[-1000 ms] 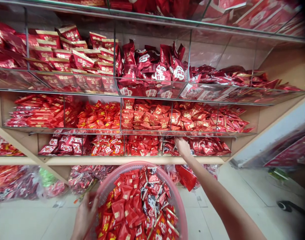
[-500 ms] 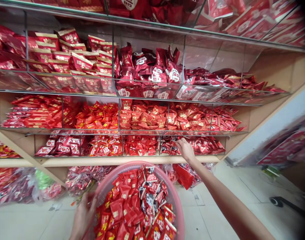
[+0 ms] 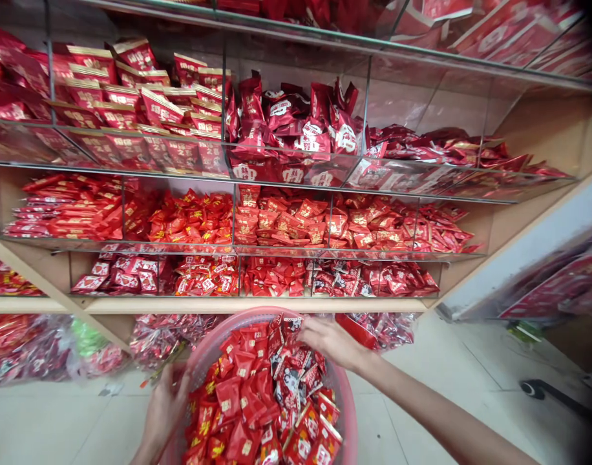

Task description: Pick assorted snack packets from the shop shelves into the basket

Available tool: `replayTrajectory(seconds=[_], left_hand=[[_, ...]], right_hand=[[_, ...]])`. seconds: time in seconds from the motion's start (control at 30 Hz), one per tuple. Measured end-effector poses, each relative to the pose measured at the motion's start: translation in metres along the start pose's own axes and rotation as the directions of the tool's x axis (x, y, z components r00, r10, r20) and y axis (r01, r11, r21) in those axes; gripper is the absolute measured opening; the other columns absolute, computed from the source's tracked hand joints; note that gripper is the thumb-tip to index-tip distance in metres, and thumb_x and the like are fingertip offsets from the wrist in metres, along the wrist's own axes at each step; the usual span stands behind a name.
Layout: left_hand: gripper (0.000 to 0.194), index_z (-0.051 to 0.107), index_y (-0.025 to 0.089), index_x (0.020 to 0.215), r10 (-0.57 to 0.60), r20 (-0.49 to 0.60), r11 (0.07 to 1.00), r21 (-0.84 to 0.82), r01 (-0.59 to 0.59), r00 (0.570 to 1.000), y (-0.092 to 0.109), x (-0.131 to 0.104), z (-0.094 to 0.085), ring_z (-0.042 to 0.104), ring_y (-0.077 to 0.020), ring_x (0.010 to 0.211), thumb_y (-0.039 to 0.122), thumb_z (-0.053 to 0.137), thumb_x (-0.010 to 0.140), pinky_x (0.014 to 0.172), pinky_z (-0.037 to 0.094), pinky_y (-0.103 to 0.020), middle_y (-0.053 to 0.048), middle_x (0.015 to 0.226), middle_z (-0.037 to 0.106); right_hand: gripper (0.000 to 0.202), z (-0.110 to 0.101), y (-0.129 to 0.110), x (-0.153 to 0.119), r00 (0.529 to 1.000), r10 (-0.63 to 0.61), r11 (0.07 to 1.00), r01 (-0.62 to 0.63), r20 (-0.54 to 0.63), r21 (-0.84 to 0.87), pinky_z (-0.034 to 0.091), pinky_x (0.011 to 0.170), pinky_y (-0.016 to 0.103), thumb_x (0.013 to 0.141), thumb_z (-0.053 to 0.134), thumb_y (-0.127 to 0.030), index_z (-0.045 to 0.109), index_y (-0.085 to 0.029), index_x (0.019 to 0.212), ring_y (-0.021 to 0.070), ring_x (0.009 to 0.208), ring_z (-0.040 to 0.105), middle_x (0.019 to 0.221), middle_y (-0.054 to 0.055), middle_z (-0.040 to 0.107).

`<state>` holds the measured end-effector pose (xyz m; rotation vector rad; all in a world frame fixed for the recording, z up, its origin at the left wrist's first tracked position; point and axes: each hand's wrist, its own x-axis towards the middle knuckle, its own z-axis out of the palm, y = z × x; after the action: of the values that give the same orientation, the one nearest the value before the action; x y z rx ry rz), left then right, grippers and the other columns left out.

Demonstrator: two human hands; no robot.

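basically, left hand [image 3: 164, 405] was at the left rim of the pink basket [image 3: 346, 403], lower left of center; couldn't tell if its fingers were clamped. wrapped packets [image 3: 251, 395] heaped inside, bottom center. right hand [image 3: 331, 340] was over basket's upper right, fingers curled down, hold unclear.

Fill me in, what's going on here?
A person's left hand is at the left side of a pink basket full of wrapped packets. The right hand is over its far right part; whether it holds a packet is unclear. Behind, divided shelves hold many more red packets.
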<state>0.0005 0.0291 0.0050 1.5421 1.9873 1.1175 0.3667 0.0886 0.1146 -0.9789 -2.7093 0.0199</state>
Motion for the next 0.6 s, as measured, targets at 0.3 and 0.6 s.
replayTrajectory(seconds=[0.3, 0.6], left_hand=[[0.031, 0.052, 0.02, 0.079, -0.022, -0.009, 1.0, -0.009, 0.022, 1.0, 0.001, 0.001, -0.001, 0.064, -0.0204, 0.069, 0.049, 0.047, 0.07, 0.062, 0.051, -0.029, -0.005, 0.074, 0.067], [0.034, 0.052, 0.019, 0.08, -0.023, -0.009, 1.0, -0.021, 0.023, 1.0, 0.0, 0.001, 0.0, 0.064, -0.0214, 0.07, 0.051, 0.047, 0.07, 0.062, 0.052, -0.03, -0.006, 0.075, 0.067]], right_hand=[[0.011, 0.027, -0.024, 0.01, 0.909, -0.398, 0.878, 0.417, 0.126, -0.235, 0.039, 0.069, 0.025, 0.088, 0.041, -0.02, 0.052, -0.019, 0.091, 0.0116, 0.078, 0.048, 0.088, 0.001, 0.056], [0.014, 0.053, -0.014, 0.001, 0.895, -0.427, 0.857, 0.445, 0.126, -0.259, 0.039, 0.066, 0.024, 0.09, 0.036, -0.019, 0.051, -0.019, 0.089, 0.0108, 0.074, 0.049, 0.085, 0.001, 0.054]])
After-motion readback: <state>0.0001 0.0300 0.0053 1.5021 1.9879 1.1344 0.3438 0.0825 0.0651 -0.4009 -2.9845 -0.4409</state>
